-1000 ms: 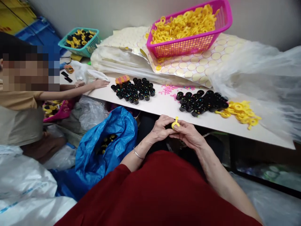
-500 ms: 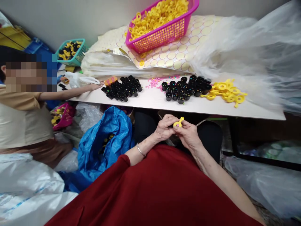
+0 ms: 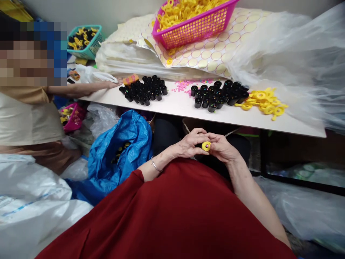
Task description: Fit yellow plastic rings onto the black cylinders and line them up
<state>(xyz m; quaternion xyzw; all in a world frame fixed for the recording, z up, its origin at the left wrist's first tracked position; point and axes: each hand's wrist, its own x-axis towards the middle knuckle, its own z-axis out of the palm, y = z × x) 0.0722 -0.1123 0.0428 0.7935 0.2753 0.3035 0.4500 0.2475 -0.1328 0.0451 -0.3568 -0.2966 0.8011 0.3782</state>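
Above my lap, my left hand [image 3: 190,145] curls round a small black cylinder, mostly hidden by its fingers. On the cylinder's end sits a yellow ring-shaped cap [image 3: 206,146] with a pink bit in its centre. My right hand [image 3: 223,147] meets the left one and pinches the cap's side with fingers and thumb. In front of both hands, several black cylinders [image 3: 212,105] stand grouped on the white table [image 3: 178,108]. A heap of loose yellow caps [image 3: 265,102] lies to their right. Small pink pieces [image 3: 183,85] are scattered behind, between two groups of cylinders.
At the back, a pink basket [image 3: 196,32] holds yellow caps on a sheet of round stickers [image 3: 207,54]. A co-worker's arm [image 3: 86,88] reaches the second cylinder group [image 3: 145,90] from the left. A blue bag [image 3: 99,151] stands beside my left leg; clear plastic [image 3: 283,46] covers the right.
The yellow cap has turned in my hands, and its tab no longer points up. My left hand has opened wider round the black cylinder. The view has shifted slightly.
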